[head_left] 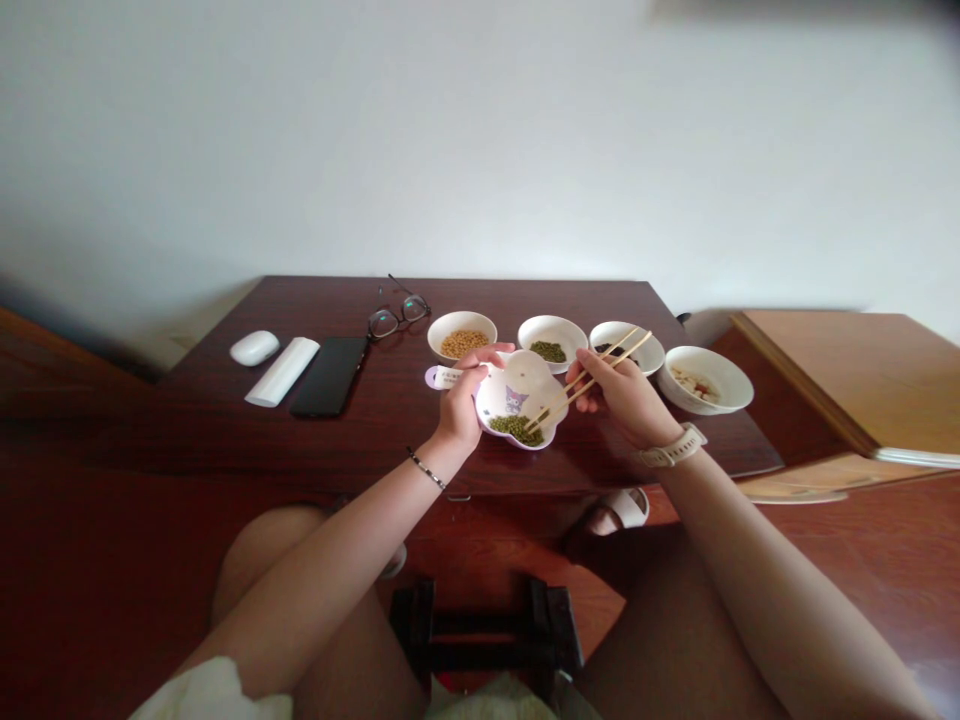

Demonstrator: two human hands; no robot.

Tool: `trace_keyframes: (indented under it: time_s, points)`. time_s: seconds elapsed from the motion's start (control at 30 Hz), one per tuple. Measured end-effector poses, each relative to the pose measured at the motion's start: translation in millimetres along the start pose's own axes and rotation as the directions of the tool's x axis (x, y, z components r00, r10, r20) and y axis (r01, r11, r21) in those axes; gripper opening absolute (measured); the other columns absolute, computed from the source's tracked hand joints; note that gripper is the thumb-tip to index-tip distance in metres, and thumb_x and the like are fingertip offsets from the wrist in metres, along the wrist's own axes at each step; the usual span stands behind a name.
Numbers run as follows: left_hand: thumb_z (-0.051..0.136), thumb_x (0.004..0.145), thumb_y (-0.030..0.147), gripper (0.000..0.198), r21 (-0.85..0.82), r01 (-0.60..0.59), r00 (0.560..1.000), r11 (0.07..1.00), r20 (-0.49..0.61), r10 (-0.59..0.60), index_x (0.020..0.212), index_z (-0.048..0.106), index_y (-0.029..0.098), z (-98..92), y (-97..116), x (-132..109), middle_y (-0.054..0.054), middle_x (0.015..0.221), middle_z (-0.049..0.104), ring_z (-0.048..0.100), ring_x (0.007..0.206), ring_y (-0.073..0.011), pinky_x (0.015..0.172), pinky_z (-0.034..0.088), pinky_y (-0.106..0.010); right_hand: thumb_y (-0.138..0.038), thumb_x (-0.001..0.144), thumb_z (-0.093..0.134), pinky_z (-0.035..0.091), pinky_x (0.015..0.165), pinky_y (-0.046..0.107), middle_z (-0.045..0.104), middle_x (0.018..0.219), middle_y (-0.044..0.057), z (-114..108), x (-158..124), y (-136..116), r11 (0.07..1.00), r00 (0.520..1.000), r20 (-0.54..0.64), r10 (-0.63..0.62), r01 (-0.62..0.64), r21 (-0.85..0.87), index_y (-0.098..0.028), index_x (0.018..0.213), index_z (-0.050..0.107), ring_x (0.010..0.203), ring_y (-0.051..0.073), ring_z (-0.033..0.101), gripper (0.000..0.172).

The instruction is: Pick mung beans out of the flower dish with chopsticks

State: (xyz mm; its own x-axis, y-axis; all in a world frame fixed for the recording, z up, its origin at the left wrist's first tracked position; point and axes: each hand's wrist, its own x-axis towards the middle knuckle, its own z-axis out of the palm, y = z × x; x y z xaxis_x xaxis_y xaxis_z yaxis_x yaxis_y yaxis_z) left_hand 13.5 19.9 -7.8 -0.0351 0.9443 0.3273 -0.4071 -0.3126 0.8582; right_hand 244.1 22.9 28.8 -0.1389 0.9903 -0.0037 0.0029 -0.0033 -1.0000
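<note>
Bare thighs [349, 655] face a red-brown wood-grain table [517, 297] against a white wall [450, 150], left hand [463, 408] fingers clasping a scalloped cartoon-print bowl [526, 368], right hand [624, 396] fingers pinching chopsticks [555, 410].

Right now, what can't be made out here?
In the head view:
Small white label on the purple bowl handle: print too small.
Round white bowl with dark contents: partly behind the right grip; contents too small to identify.
Blurred dark shape, upper right: cut off by the top edge.
</note>
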Motion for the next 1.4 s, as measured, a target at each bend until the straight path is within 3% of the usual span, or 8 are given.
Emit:
trace_keyframes:
  time_s: [0.3,0.7,0.8,0.9,1.07,1.2,1.4]
  points:
    - [0.058,0.088,0.029,0.017,0.037,-0.015,1.000,0.999,-0.006,0.016,0.086,0.073,0.024,0.4,-1,0,-0.006,0.127,0.079,0.066,0.131,-0.0354,0.120,0.044,-0.052,-0.056,0.096,0.075,0.042,0.044,0.021,0.065,0.061,0.003,22,-4,7,0.987,0.997,-0.013,0.078,-0.075,0.141,-0.018,0.074,0.073,0.050,0.010,0.056,0.043]
    - [0.055,0.090,0.026,0.019,0.030,-0.015,1.000,0.999,-0.009,0.015,0.085,0.074,0.024,1.7,0,0,-0.005,0.125,0.080,0.065,0.135,-0.0366,0.120,0.045,-0.057,-0.045,0.094,0.082,0.043,0.045,0.016,0.066,0.072,0.001,18,3,12,0.925,0.989,-0.059,0.138,-0.108,0.365,-0.018,0.078,0.074,0.054,0.007,0.053,0.033]
    - [0.055,0.091,0.026,0.020,0.046,-0.022,1.000,0.999,-0.017,0.022,0.084,0.074,0.025,2.6,0,0,-0.005,0.125,0.080,0.064,0.137,-0.0365,0.123,0.043,-0.058,-0.051,0.094,0.082,0.044,0.045,0.017,0.066,0.069,0.001,14,4,9,0.951,0.993,-0.071,0.096,-0.071,0.300,-0.018,0.078,0.074,0.053,0.007,0.054,0.038]
    - [0.056,0.090,0.026,0.020,0.050,-0.024,1.000,0.998,-0.013,0.025,0.084,0.075,0.025,2.3,0,1,-0.005,0.125,0.080,0.063,0.137,-0.0367,0.124,0.042,-0.059,-0.060,0.098,0.074,0.044,0.044,0.019,0.065,0.061,0.003,6,3,3,0.993,0.989,-0.139,-0.046,0.061,0.106,-0.019,0.079,0.075,0.051,0.010,0.057,0.045]
    - [0.056,0.090,0.027,0.019,0.009,-0.008,1.000,1.000,-0.017,0.008,0.085,0.074,0.024,1.8,0,0,-0.007,0.125,0.079,0.063,0.136,-0.0370,0.123,0.042,-0.056,-0.066,0.102,0.065,0.045,0.042,0.021,0.065,0.056,0.003,-11,3,-4,0.970,0.951,-0.217,-0.220,0.189,-0.155,-0.020,0.081,0.075,0.046,0.012,0.059,0.052]
    - [0.057,0.090,0.028,0.018,0.020,-0.018,1.000,1.000,-0.002,0.018,0.086,0.075,0.024,-0.3,-2,0,-0.006,0.126,0.079,0.063,0.137,-0.0357,0.123,0.042,-0.053,-0.066,0.100,0.067,0.045,0.042,0.021,0.066,0.057,0.003,-15,2,-4,0.977,0.973,-0.168,-0.159,0.130,-0.171,-0.019,0.080,0.074,0.046,0.013,0.059,0.052]
    - [0.057,0.090,0.027,0.019,0.052,-0.034,0.999,0.998,-0.003,0.034,0.087,0.075,0.025,-2.4,-3,0,-0.005,0.127,0.079,0.064,0.137,-0.0349,0.122,0.043,-0.053,-0.063,0.099,0.070,0.044,0.044,0.021,0.066,0.059,0.004,-1,-2,0,0.999,0.997,-0.071,-0.010,0.007,-0.048,-0.017,0.079,0.074,0.048,0.011,0.057,0.050]
